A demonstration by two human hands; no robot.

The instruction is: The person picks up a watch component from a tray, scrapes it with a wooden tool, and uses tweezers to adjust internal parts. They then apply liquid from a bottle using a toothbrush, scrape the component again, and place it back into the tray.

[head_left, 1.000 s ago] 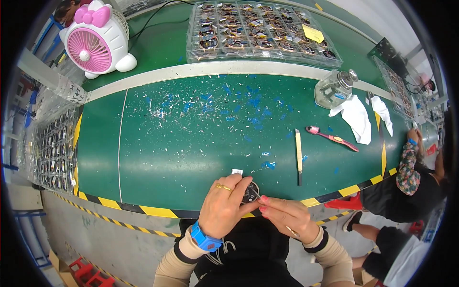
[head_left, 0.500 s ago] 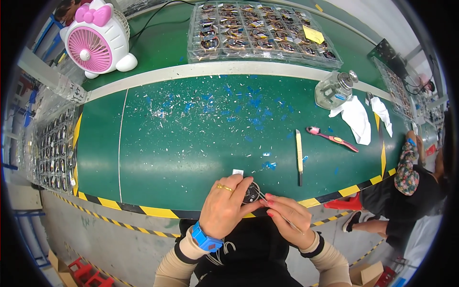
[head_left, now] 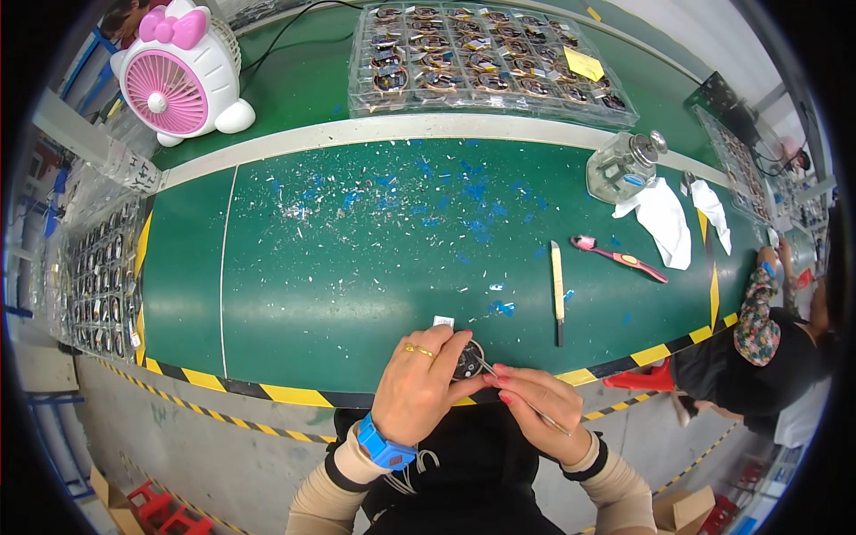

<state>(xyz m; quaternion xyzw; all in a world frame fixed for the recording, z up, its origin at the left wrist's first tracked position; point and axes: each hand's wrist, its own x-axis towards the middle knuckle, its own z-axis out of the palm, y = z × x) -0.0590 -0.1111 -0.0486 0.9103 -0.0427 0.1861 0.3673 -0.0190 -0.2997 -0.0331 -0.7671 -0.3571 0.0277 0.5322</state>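
**At the near edge of the green surface (head_left: 312,312), two hands meet over one dark round part**

Close together, almost fingertip to fingertip, the hands share a single spot; whether they touch I cannot tell. The left hand (head_left: 415,383) is clamped around the dark round part (head_left: 467,364), probably to steady it, thumb on the near side and fingers curled over the left. A pale curved band runs along the part's right side, and a small white tab (head_left: 443,321) pokes out beyond the knuckles. The right hand (head_left: 539,406) pinches a slim metal tool (head_left: 551,422) pencil-fashion, its tip at the part's right rim, a grip that suits fine work.

To the right lie a pale, straight stick-like tool (head_left: 558,294) with a dark near end and a pink toothbrush (head_left: 624,258) with a glossy curved handle, both seemingly left where the right hand can reach them. Farther right, a limp, creased white cloth (head_left: 664,223) sits just beside a clear glass jar (head_left: 620,168) with a shiny metal top.

Flaky white bits and blue scraps (head_left: 477,192) litter the middle, beyond the hands. On the far side, a clear, rigid plastic tray (head_left: 499,104) keeps wired round pieces (head_left: 490,81) apart in compartments, and at far left a smooth white-and-pink fan (head_left: 169,85) faces the work area.
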